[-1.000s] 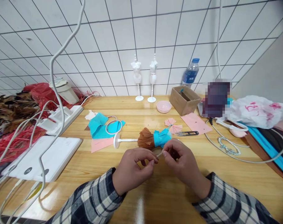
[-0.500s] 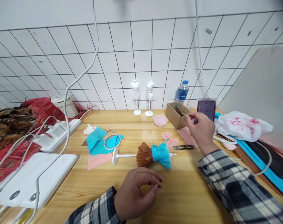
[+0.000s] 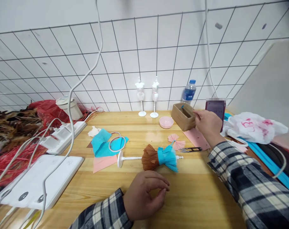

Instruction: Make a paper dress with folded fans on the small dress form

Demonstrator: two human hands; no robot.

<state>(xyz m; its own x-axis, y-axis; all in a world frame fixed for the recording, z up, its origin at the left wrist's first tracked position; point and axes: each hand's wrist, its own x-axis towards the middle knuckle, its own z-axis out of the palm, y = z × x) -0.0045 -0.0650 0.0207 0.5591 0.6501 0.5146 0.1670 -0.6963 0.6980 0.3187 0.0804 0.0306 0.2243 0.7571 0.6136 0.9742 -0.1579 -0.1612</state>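
Note:
My left hand (image 3: 146,195) rests low over the table's front, thumb and fingertips brought together in a pinch; whatever is between them is too small to make out. Just beyond it a small white dress form (image 3: 132,158) lies on its side, wearing a brown and blue crepe-paper dress (image 3: 160,158). My right hand (image 3: 208,123) is by the right side of a cardboard box (image 3: 180,120), finger and thumb pinched together at its rim. Anything in that pinch is hidden. Thread snips (image 3: 191,149) and a pleated pink paper bow (image 3: 176,142) lie beyond the dress.
Two white dress forms (image 3: 141,95) stand against the tiled wall, near a pink bowl (image 3: 166,122) and a water bottle (image 3: 189,92). Blue paper (image 3: 100,144) lies left. A phone (image 3: 217,111) and plastic bag (image 3: 256,128) are right. A power strip (image 3: 63,136) and cables flank the left.
The view has shifted slightly, so the table things appear a little further right. My right hand is a bit lower against the box rim. My left hand keeps its pinch.

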